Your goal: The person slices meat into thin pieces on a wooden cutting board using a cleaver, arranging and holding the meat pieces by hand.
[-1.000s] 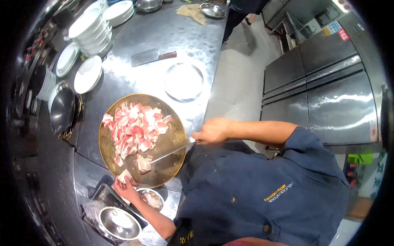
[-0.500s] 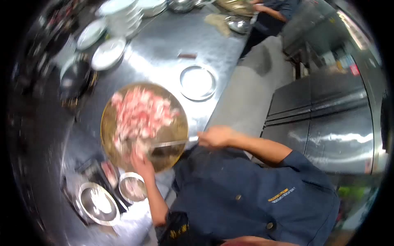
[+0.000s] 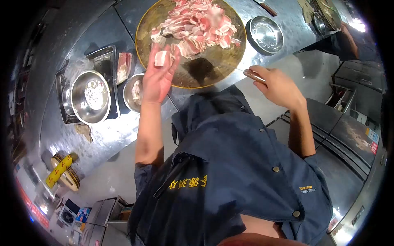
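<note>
A round wooden chopping board (image 3: 144, 39) with a yellow rim carries a heap of sliced pork belly (image 3: 201, 24). Palm turned up at the board's near left edge, my left hand (image 3: 158, 80) has one slice of pork belly (image 3: 162, 58) against its fingers. To the right of the board, my right hand (image 3: 279, 86) grips the handle of a knife (image 3: 254, 76). The knife's blade reaches over the board, nearly edge-on and hard to make out. A dark shadow lies on the wood below the heap.
Left of the board are a steel bowl (image 3: 77, 96), a tray (image 3: 113, 53), a pork block (image 3: 124, 67) and a smaller bowl (image 3: 128, 92). A round steel dish (image 3: 266, 35) and another knife (image 3: 269, 9) lie right. Another person's arm (image 3: 349, 39) shows far right.
The view has tilted down and shifted. My left hand has turned palm up with a slice at its fingers, and the knife has drawn back from the meat toward the board's right edge.
</note>
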`<state>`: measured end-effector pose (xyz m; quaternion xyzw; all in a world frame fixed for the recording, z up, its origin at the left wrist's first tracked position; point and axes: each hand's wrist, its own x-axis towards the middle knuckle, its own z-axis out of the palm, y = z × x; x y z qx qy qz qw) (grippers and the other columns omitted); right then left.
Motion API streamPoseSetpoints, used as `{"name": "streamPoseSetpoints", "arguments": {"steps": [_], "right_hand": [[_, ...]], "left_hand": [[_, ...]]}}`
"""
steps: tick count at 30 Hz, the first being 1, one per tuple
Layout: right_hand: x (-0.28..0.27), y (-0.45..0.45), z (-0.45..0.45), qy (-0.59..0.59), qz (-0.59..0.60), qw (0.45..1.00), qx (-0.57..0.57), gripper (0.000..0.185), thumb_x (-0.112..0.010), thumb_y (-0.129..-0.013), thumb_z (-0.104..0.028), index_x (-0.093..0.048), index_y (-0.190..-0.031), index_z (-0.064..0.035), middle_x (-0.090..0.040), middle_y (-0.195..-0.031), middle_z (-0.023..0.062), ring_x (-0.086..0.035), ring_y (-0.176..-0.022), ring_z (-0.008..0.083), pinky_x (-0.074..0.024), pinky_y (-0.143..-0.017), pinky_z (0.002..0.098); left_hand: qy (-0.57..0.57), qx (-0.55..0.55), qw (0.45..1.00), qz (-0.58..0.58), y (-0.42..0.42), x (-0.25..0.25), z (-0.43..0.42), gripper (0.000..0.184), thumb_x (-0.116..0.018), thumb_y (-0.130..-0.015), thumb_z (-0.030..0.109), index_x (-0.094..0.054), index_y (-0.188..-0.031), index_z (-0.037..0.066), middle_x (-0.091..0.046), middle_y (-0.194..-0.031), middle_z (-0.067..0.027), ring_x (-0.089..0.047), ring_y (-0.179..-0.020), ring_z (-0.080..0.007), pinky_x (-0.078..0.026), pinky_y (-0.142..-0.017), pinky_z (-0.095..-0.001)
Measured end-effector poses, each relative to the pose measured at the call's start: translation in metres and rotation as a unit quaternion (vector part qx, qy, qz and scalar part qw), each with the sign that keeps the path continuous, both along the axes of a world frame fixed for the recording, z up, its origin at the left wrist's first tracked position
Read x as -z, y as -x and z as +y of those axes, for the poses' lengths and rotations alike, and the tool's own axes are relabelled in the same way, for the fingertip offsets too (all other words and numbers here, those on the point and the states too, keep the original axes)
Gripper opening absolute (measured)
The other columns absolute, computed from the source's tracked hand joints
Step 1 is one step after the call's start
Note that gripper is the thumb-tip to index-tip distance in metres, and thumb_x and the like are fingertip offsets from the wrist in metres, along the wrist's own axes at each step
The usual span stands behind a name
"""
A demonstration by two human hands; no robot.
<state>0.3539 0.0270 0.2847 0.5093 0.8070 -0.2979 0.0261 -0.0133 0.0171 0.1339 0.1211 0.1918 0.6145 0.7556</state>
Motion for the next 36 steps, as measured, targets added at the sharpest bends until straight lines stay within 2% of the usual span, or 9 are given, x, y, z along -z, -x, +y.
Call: {"name": "streamPoseSetpoints", "arguments": {"steps": [2, 6, 10, 15, 20, 23, 27, 33, 36], "right_hand": [[-0.017, 0.018, 0.002, -0.037, -0.029, 0.999, -0.006, 0.031, -0.07, -0.095, -0.016, -0.066, -0.124, -0.0061, -0.074, -0.094, 0.0244, -0.071, -0.09, 0.0466, -0.0551, -0.078, 0.0559], [-0.026, 0.047, 0.01, -0.071, -0.081, 0.993, -0.048, 0.025, -0.068, -0.092, -0.01, -0.067, -0.116, -0.0023, -0.073, -0.086, 0.0246, -0.07, -0.083, 0.0466, -0.0553, -0.076, 0.0555], [-0.024, 0.069, 0.012, -0.125, -0.088, 0.984, -0.091, 0.02, -0.064, -0.084, -0.005, -0.069, -0.102, 0.001, -0.069, -0.075, 0.0236, -0.07, -0.075, 0.0447, -0.0555, -0.072, 0.053], [-0.03, 0.084, 0.014, -0.15, -0.088, 0.976, -0.128, 0.021, -0.062, -0.08, -0.003, -0.07, -0.099, 0.002, -0.069, -0.072, 0.0226, -0.071, -0.073, 0.042, -0.0555, -0.07, 0.0509], [-0.032, 0.091, 0.018, -0.164, -0.109, 0.97, -0.142, 0.019, -0.062, -0.08, -0.003, -0.069, -0.097, 0.0026, -0.069, -0.074, 0.0224, -0.071, -0.075, 0.0414, -0.0559, -0.071, 0.0504], [-0.037, 0.099, 0.018, -0.153, -0.117, 0.973, -0.129, 0.018, -0.063, -0.08, -0.003, -0.069, -0.096, 0.0021, -0.069, -0.075, 0.0221, -0.072, -0.077, 0.041, -0.0561, -0.071, 0.0501], [-0.038, 0.107, 0.02, -0.127, -0.095, 0.98, -0.117, 0.017, -0.06, -0.085, -0.004, -0.069, -0.099, 0.0017, -0.068, -0.076, 0.024, -0.067, -0.077, 0.0466, -0.0521, -0.071, 0.055], [-0.036, 0.11, 0.017, -0.144, -0.106, 0.975, -0.129, 0.018, -0.061, -0.085, -0.004, -0.068, -0.101, 0.0007, -0.068, -0.074, 0.0228, -0.069, -0.075, 0.0436, -0.0525, -0.069, 0.0539], [-0.036, 0.112, 0.013, -0.145, -0.118, 0.973, -0.135, 0.02, -0.061, -0.085, -0.004, -0.066, -0.104, 0.0001, -0.068, -0.073, 0.0218, -0.069, -0.074, 0.0424, -0.0528, -0.068, 0.0532]], "left_hand": [[-0.038, -0.023, 0.981, 0.186, -0.003, -0.021, -0.004, 0.073, -0.058, -0.105, -0.003, -0.026, -0.168, 0.01, -0.04, -0.167, -0.014, -0.044, -0.153, -0.0289, -0.034, -0.13, -0.0521], [-0.045, -0.025, 0.973, 0.225, 0.009, -0.043, -0.012, 0.073, -0.053, -0.102, -0.009, -0.026, -0.168, 0.006, -0.039, -0.167, -0.019, -0.046, -0.152, -0.0364, -0.039, -0.127, -0.0447], [-0.068, 0.006, 0.962, 0.266, 0.028, -0.047, -0.022, 0.064, -0.054, -0.106, 0.005, -0.03, -0.166, 0.003, -0.05, -0.156, -0.0196, -0.067, -0.123, -0.0331, -0.057, -0.1, -0.0381], [-0.009, -0.026, 0.948, 0.317, 0.032, -0.035, -0.026, 0.036, -0.06, -0.108, 0.017, -0.062, -0.139, -0.002, -0.073, -0.104, -0.0137, -0.066, -0.079, -0.0174, -0.055, -0.076, -0.0318], [0.042, 0.009, 0.917, 0.397, 0.036, -0.012, -0.022, 0.033, -0.063, -0.107, 0.019, -0.064, -0.133, 0.0, -0.074, -0.094, -0.0082, -0.067, -0.078, -0.0121, -0.054, -0.073, -0.0273], [-0.035, 0.106, 0.81, 0.575, 0.029, 0.003, -0.007, 0.039, -0.064, -0.106, 0.013, -0.057, -0.143, 0.0, -0.076, -0.104, -0.0096, -0.07, -0.083, -0.0134, -0.056, -0.077, -0.0285], [0.004, 0.084, 0.819, 0.568, 0.027, 0.021, -0.007, 0.037, -0.063, -0.109, 0.014, -0.058, -0.143, -0.001, -0.076, -0.119, -0.0138, -0.075, -0.105, -0.0178, -0.058, -0.09, -0.0283], [0.046, 0.069, 0.909, 0.409, 0.031, -0.006, -0.007, 0.037, -0.054, -0.114, 0.022, -0.054, -0.145, 0.0, -0.077, -0.108, -0.0117, -0.076, -0.095, -0.0176, -0.059, -0.082, -0.028], [0.052, 0.049, 0.85, 0.522, 0.029, -0.021, 0.002, 0.041, -0.055, -0.114, 0.022, -0.05, -0.149, 0.002, -0.076, -0.108, -0.0113, -0.075, -0.098, -0.0178, -0.059, -0.082, -0.0274]]}}
